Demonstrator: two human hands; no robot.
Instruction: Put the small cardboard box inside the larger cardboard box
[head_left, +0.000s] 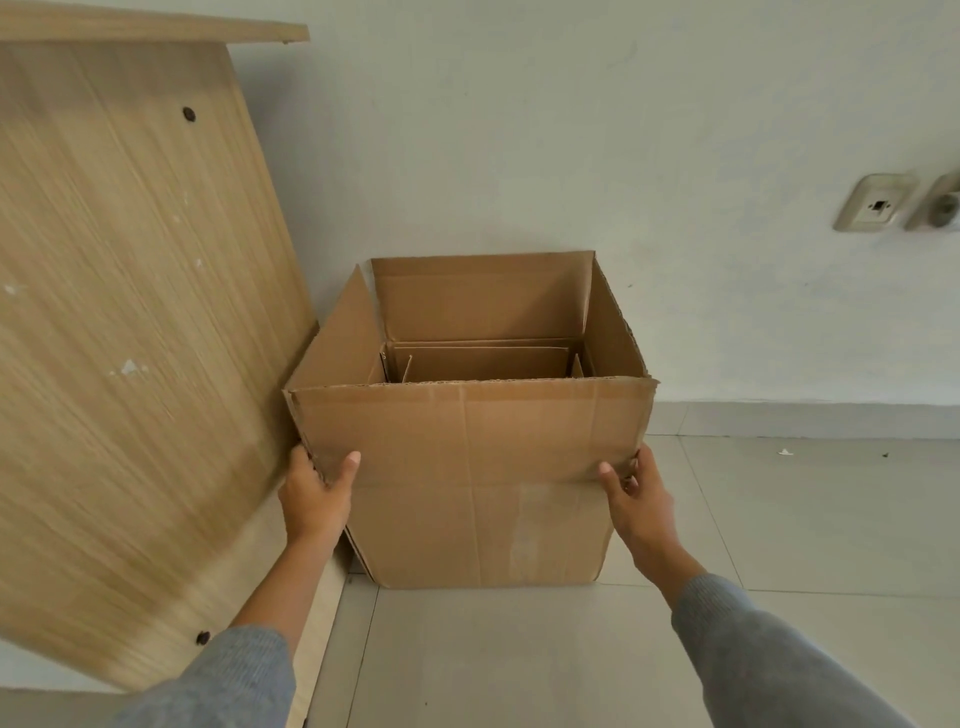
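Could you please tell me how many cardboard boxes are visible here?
2. The large brown cardboard box stands open on the tiled floor, held at its front flap by both hands. The smaller brown cardboard box sits inside it, only its open top showing.

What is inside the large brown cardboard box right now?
A smaller open brown cardboard box sits inside the large brown cardboard box. The near wall hides its lower part and the floor beneath.
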